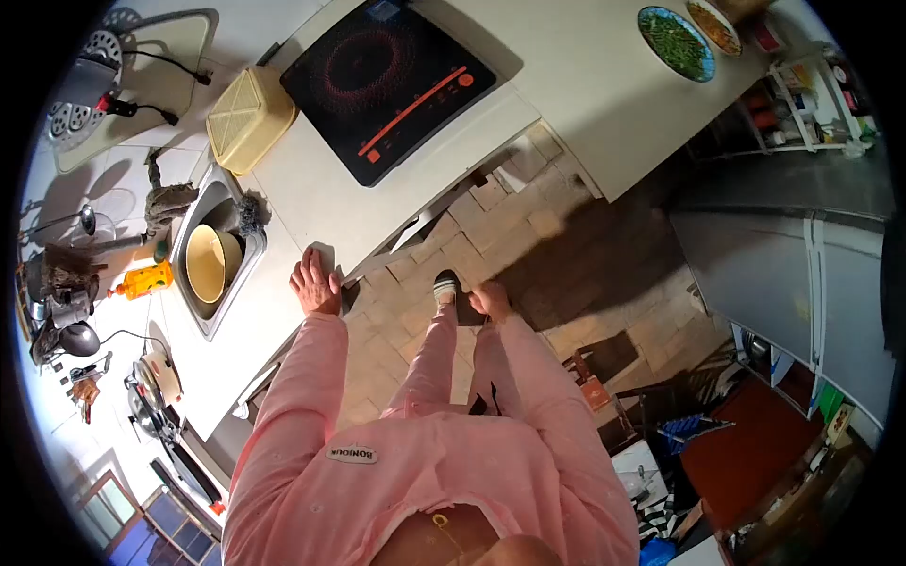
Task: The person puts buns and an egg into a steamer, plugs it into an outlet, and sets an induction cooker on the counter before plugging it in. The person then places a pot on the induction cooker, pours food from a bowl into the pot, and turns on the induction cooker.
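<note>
My left hand (315, 285) rests on the edge of the pale countertop (321, 203), fingers spread and nothing in them. Just beyond it on the left is a steel sink (209, 316) with a yellow basin (208, 262) inside. A dark scouring pad (250, 215) lies at the sink's rim. Ahead of that hand sits a black induction cooktop (387, 85), with no pot on it. My right hand (491, 301) hangs low in front of my legs, fingers curled closed. The inside of its grip is hidden, so I cannot tell if it holds anything.
A yellow plastic basket (250, 118) stands between sink and cooktop. Plates of green vegetables (675, 42) and orange-brown food (714, 26) are at the far right. An orange bottle (143, 280) stands left of the sink. A refrigerator (755, 274) and a wooden stool (595, 391) flank the right side.
</note>
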The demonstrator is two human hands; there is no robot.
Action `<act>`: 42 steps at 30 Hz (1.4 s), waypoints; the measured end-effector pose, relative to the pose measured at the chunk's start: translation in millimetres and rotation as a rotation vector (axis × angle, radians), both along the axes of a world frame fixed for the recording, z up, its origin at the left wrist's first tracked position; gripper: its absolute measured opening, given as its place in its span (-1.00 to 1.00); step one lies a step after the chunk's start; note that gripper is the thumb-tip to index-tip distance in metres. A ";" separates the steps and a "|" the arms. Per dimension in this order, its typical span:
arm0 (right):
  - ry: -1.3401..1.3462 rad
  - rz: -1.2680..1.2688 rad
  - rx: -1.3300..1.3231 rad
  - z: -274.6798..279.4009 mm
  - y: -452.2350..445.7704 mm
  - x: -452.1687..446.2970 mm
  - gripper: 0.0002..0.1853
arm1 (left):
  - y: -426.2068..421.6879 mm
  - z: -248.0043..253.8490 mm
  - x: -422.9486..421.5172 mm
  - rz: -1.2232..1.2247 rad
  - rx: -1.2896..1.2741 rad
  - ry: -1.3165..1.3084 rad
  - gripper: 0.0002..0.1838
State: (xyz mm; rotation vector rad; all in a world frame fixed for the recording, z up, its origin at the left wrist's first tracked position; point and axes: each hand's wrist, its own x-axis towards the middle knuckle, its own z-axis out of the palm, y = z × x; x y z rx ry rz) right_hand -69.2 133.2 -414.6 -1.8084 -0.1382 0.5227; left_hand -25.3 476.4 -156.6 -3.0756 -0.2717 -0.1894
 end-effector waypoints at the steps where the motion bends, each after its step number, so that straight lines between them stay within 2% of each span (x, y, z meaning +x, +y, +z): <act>1: 0.167 -0.106 0.104 16.4 22.7 23.0 -0.82 | 1.2 0.1 -1.2 -0.013 -0.010 -0.008 -0.31; 2: 0.799 -0.374 0.419 63.2 43.2 51.9 -0.86 | 3.0 0.5 -1.7 -0.026 -0.018 -0.019 -0.30; 3: 0.668 -0.346 0.437 31.9 68.0 62.6 -0.90 | 4.2 0.4 -2.3 -0.018 -0.016 0.002 -0.29; 5: 0.640 -0.567 0.465 27.6 119.7 92.6 -0.69 | 3.3 2.5 -0.5 -0.014 -0.010 0.031 -0.28; 7: 0.803 -0.644 0.344 65.6 148.7 135.7 -0.69 | -2.4 6.9 2.0 0.012 -0.037 0.062 -0.29; 8: 0.822 -0.611 0.323 57.0 160.6 143.1 -0.68 | -2.7 7.7 2.7 0.004 -0.041 0.067 -0.30; 9: 0.775 -0.520 0.300 23.6 176.1 145.4 -0.68 | -0.2 8.4 2.7 -0.004 -0.044 0.070 -0.30; 11: 0.386 -0.144 0.136 -101.6 224.1 143.5 -0.67 | 7.4 0.8 -1.0 -0.002 -0.001 0.138 -0.26; 13: 0.487 -0.233 0.157 -108.0 237.6 146.9 -0.61 | 3.9 5.9 2.1 0.013 -0.025 0.154 -0.24; 15: 1.010 -0.761 0.763 35.5 200.3 176.6 -0.60 | 3.1 6.6 2.0 -0.001 -0.033 0.135 -0.24; 17: 0.947 -0.674 0.648 60.3 190.4 186.3 -0.63 | 2.5 8.0 4.0 -0.012 -0.044 0.107 -0.25; 20: 0.862 -0.558 0.466 68.0 178.3 184.1 -0.67 | -2.2 12.6 5.3 -0.008 -0.069 0.082 -0.28; 23: 0.919 -0.540 0.458 57.6 158.7 170.1 -0.75 | -0.9 11.2 6.0 -0.016 -0.069 0.072 -0.28; 24: 0.877 -0.581 0.581 46.1 152.8 155.3 -0.73 | 0.4 10.0 4.9 -0.010 -0.048 0.092 -0.25; 28: 0.823 -0.586 0.591 53.1 111.6 113.6 -0.71 | -0.6 10.6 4.3 -0.004 -0.048 0.071 -0.29; 31: 0.840 -0.597 0.382 67.3 80.9 87.4 -0.72 | -2.6 11.9 5.6 0.012 -0.046 0.067 -0.29; 36: 0.910 -0.611 0.433 73.9 40.1 52.1 -0.82 | -2.2 11.0 3.0 0.010 -0.044 0.044 -0.29; 39: 0.850 -0.559 0.401 89.9 12.3 34.5 -0.82 | -4.5 13.3 2.8 0.014 -0.057 0.035 -0.30; 42: 0.827 -0.514 0.255 92.5 -17.6 7.8 -0.83 | -1.6 9.3 1.5 0.012 -0.052 0.030 -0.30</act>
